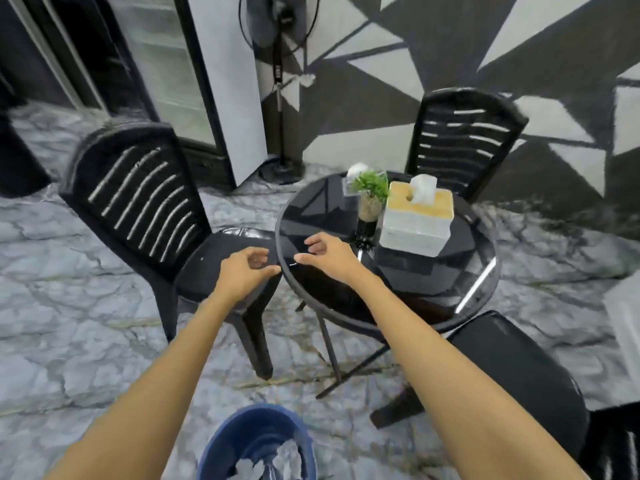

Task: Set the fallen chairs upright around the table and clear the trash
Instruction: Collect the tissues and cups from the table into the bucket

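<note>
A round black glass table (346, 292) stands in the middle. Three black plastic chairs stand upright around it: one at the left (138, 199), one behind it at the far right (462, 140), one at the near right (519, 372) showing only its seat. My left hand (247, 271) hovers over the left chair's seat, fingers loosely curled, holding nothing. My right hand (325, 254) is at the table's near-left rim, fingers curled, nothing visible in it. A blue bin (242, 441) with white crumpled trash inside sits on the floor below my arms.
On the table stand a tissue box with a wooden lid (415, 220), a small potted plant (370, 195) and a clear holder (349, 183). A standing fan (278, 81) and a glass-door fridge (166, 74) are against the back wall. The floor is marble tile.
</note>
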Motion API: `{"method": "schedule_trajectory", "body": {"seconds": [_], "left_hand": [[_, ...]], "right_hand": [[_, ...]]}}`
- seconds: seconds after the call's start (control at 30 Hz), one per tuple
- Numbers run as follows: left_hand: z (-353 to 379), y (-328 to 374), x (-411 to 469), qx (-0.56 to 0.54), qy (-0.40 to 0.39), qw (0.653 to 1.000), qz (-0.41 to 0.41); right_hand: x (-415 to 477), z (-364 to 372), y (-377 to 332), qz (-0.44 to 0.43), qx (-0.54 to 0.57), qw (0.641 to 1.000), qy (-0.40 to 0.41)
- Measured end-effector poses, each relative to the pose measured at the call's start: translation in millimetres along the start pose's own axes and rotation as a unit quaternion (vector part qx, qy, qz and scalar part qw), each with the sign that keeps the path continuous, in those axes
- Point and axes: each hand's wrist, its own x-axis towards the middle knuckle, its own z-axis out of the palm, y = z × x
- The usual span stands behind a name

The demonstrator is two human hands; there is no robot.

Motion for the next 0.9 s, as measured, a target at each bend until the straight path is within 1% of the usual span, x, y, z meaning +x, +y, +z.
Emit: {"method": "schedule_trajectory", "body": {"seconds": [0.13, 0.23, 0.4, 0.5, 0.57, 0.63, 0.77, 0.9], "left_hand": [[13, 55, 51, 0.001, -0.016, 0.999, 0.048], [30, 89, 96, 0.012, -0.021, 0.998, 0.059], [60, 130, 171, 0.019, -0.044, 0.998, 0.048], [76, 145, 209, 0.026, -0.031, 0.999, 0.037], [86, 152, 232, 0.026, -0.031, 0.999, 0.03], [95, 155, 256, 0.03, -0.037, 0.999, 0.025], [115, 157, 306, 0.045, -0.052, 0.997, 0.019], [143, 162, 361, 0.025, -0.06, 0.998, 0.01]], "right_hand": [[32, -82, -12, -0.03, -0.014, 0.998, 0.055], [63, -138, -10, -0.03, -0.012, 0.996, 0.08], [123, -219, 7, -0.03, -0.023, 0.996, 0.085], [158, -259, 17, -0.031, -0.042, 0.995, 0.09], [181, -276, 27, -0.022, -0.051, 0.994, 0.089], [205, -283, 40, -0.008, -0.07, 0.995, 0.072], [253, -283, 63, -0.009, -0.13, 0.991, 0.044], [293, -282, 86, -0.007, -0.177, 0.984, 0.009]]}}
